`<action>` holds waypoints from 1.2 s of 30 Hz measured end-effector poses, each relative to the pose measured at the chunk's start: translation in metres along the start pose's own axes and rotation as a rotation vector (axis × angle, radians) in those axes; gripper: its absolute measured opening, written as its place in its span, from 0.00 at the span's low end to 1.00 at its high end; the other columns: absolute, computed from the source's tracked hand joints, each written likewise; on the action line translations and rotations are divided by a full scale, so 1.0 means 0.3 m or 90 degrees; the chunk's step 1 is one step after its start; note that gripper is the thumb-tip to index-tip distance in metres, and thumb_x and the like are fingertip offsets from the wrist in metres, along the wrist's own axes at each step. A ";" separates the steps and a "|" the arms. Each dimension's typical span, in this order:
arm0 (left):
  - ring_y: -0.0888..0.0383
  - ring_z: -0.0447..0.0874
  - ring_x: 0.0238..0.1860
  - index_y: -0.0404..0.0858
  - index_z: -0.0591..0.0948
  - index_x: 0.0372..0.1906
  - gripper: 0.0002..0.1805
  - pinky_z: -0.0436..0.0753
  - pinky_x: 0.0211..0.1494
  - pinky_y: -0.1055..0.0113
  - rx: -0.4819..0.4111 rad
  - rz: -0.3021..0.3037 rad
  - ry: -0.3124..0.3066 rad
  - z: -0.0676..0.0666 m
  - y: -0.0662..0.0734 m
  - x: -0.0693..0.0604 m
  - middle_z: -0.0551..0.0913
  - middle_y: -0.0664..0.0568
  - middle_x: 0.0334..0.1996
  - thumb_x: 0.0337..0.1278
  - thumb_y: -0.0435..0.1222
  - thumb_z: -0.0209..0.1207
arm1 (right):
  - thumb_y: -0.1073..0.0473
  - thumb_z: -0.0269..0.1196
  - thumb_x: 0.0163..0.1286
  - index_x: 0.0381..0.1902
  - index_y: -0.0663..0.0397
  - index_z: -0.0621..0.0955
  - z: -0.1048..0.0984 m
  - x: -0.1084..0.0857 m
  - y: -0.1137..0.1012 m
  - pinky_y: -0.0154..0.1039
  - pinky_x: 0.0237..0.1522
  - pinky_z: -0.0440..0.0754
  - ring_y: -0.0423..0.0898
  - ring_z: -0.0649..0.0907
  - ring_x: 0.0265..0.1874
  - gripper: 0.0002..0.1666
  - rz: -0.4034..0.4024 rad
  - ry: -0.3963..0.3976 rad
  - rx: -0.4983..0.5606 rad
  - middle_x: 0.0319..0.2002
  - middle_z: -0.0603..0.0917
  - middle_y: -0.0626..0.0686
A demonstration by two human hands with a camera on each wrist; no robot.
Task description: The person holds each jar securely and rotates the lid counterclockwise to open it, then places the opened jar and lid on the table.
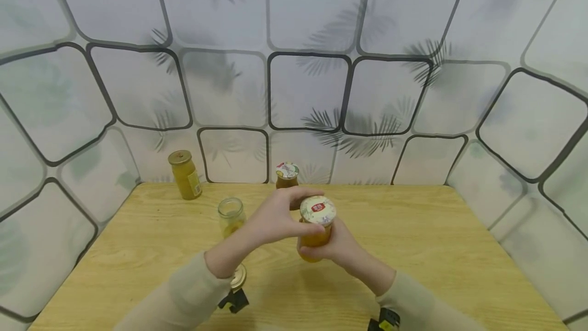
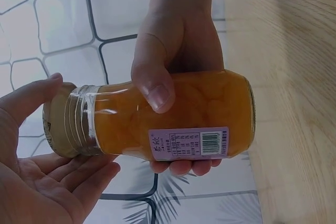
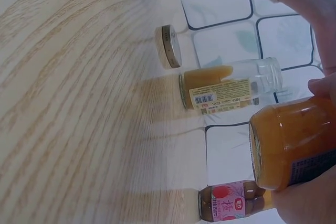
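Observation:
A glass jar of orange fruit (image 2: 199,103) with a printed lid (image 1: 318,210) is held up above the table. My right hand (image 1: 337,244) grips the jar round its body, thumb on one side and fingers on the other. The left hand (image 1: 280,216) has its thumb and fingers on opposite sides of the lid, which sits on the jar's neck. In the right wrist view, the lid is out of frame and only the jar's lower part shows.
An open jar (image 3: 226,85) with yellow contents stands left of the hands, and a loose lid (image 3: 169,46) lies near it. A closed yellow jar (image 1: 185,175) stands at the back left. A dark jar (image 3: 231,201) stands behind the hands on the wooden table (image 1: 436,249).

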State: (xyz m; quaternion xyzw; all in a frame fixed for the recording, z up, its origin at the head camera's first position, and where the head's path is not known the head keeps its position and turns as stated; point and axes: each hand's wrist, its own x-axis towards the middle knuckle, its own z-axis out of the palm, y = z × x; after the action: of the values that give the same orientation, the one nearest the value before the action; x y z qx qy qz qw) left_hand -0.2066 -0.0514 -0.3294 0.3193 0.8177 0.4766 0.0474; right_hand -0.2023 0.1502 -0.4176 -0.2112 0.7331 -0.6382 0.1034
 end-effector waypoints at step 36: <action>0.41 0.82 0.69 0.34 0.75 0.74 0.39 0.80 0.74 0.48 -0.012 0.001 0.032 -0.038 -0.011 -0.060 0.81 0.41 0.69 0.56 0.32 0.76 | 0.68 0.78 0.54 0.67 0.66 0.74 -0.018 0.024 -0.037 0.35 0.53 0.86 0.43 0.85 0.49 0.42 0.000 0.033 -0.027 0.55 0.85 0.55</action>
State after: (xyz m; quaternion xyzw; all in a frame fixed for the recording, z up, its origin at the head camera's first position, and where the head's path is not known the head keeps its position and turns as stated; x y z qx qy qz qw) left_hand -0.1981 -0.0712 -0.3300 0.3076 0.8137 0.4924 0.0296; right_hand -0.2091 0.1509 -0.4051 -0.1970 0.7489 -0.6276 0.0800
